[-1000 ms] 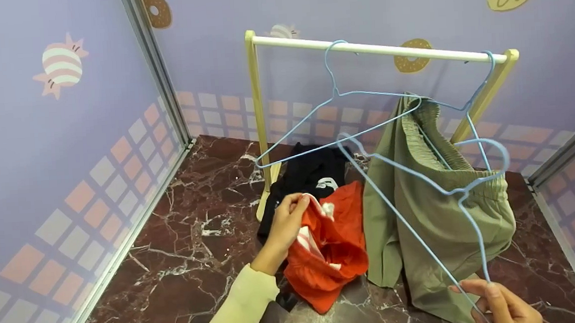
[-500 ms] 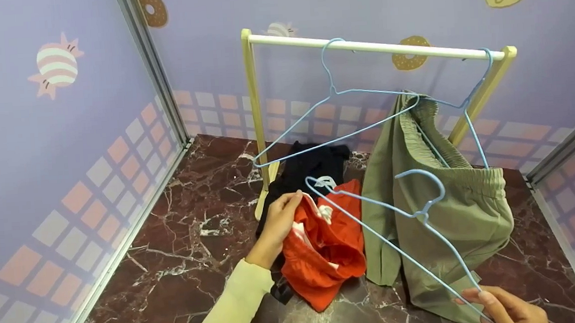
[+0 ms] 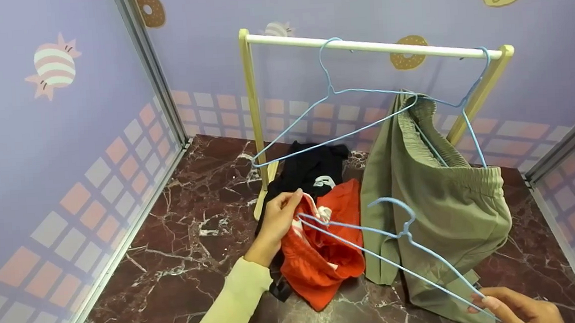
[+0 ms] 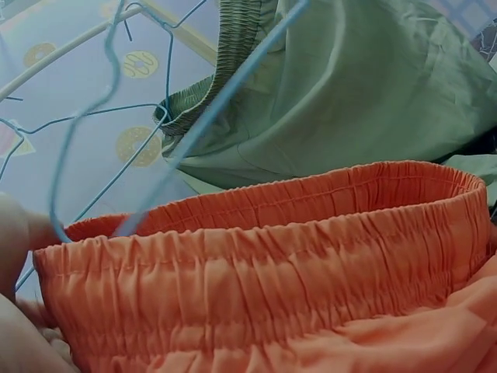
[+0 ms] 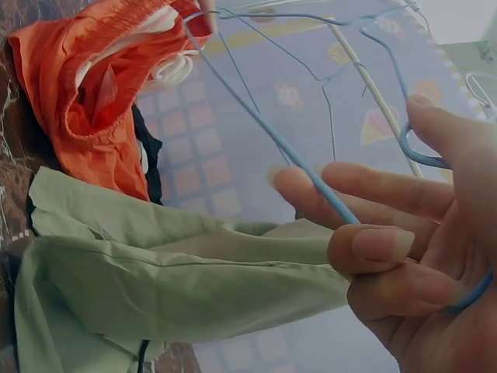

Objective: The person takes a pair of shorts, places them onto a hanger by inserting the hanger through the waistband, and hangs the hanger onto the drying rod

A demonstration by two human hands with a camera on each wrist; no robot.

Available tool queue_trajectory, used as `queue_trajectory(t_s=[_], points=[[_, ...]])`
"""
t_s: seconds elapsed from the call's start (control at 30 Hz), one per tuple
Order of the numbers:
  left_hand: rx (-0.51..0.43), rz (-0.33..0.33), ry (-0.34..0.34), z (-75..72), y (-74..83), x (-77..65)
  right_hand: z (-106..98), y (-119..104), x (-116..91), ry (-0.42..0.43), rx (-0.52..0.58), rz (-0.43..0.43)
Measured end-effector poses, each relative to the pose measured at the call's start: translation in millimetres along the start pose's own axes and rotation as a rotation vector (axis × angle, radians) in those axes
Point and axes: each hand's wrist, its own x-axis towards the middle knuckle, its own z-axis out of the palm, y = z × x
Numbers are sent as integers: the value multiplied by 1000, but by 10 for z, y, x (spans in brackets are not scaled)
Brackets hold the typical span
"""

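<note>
My left hand (image 3: pixel 276 222) pinches the waistband edge of red-orange shorts (image 3: pixel 299 275), whose opening gapes toward the right. A white drawstring (image 3: pixel 324 214) shows at the front of them. Low on the right, my right hand (image 3: pixel 518 307) holds one corner of a blue wire hanger (image 3: pixel 405 234), its hook pointing up and left. The hanger's far corner overlaps the shorts' opening beside my left fingers. In the left wrist view, that end dips behind the front of the elastic waistband (image 4: pixel 233 272), close to my thumb. The right wrist view shows fingers (image 5: pixel 373 245) curled about the wire.
A rack with a white rail (image 3: pixel 370 46) stands behind. Olive trousers (image 3: pixel 446 221) hang at its right on a blue hanger; another, bare hanger (image 3: pixel 330 90) hangs left of them. A black garment (image 3: pixel 313 167) lies on the marbled floor (image 3: pixel 175 288) behind the shorts.
My right hand has swung the hanger down and to the left, bringing its far corner from above the trousers to the shorts' opening. The left hand keeps its hold on the waistband.
</note>
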Motion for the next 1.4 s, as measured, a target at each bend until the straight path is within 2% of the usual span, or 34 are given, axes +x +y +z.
queue_trajectory(t_s=[0.07,0.2,0.43,0.63,0.87,1.07,1.3,1.4], points=[[9,3,0,0,7,-7,9,18,5,12,-16,-37],[57,38,6,2,10,-25,29,23,11,10,-35,-56],[249,169,9,37,22,-99,72,2,40,21,-59,-95],[377,243,-35,91,49,-184,120,-19,61,5,-37,-127],[517,286,-74,129,74,-237,169,9,86,37,18,-250],[587,353,-56,163,78,-272,195,14,109,52,68,-335],[660,432,-66,222,83,-332,238,-30,125,46,71,-328],[673,455,-80,238,81,-347,267,-28,142,51,105,-370]])
